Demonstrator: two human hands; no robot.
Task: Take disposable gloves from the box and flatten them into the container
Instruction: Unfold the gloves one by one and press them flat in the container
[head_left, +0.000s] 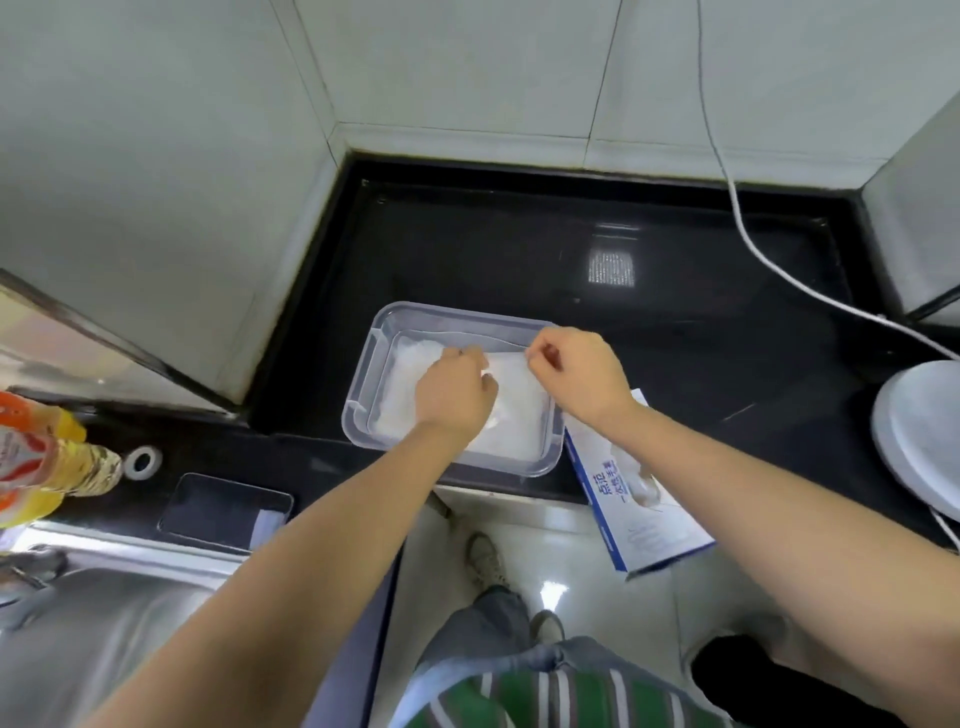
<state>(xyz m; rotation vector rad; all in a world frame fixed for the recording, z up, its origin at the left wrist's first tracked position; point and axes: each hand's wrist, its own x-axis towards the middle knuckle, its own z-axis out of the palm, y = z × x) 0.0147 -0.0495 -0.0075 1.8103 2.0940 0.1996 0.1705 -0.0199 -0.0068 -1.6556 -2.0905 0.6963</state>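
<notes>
Your right hand (571, 370) pinched the top glove (511, 371) at the container's (370, 364) far right corner, thumb and fingers curled tight on the thin film. Your left hand (454, 392) rested on the pile of gloves (524, 421) in the container's middle, fingers bent downward; whether they gripped anything could not be told. The glove box (644, 499) lay just beside the container's right side, overhanging the bench (675, 291) edge.

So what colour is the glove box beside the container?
The glove box is white with blue edging and lettering; head view.
</notes>
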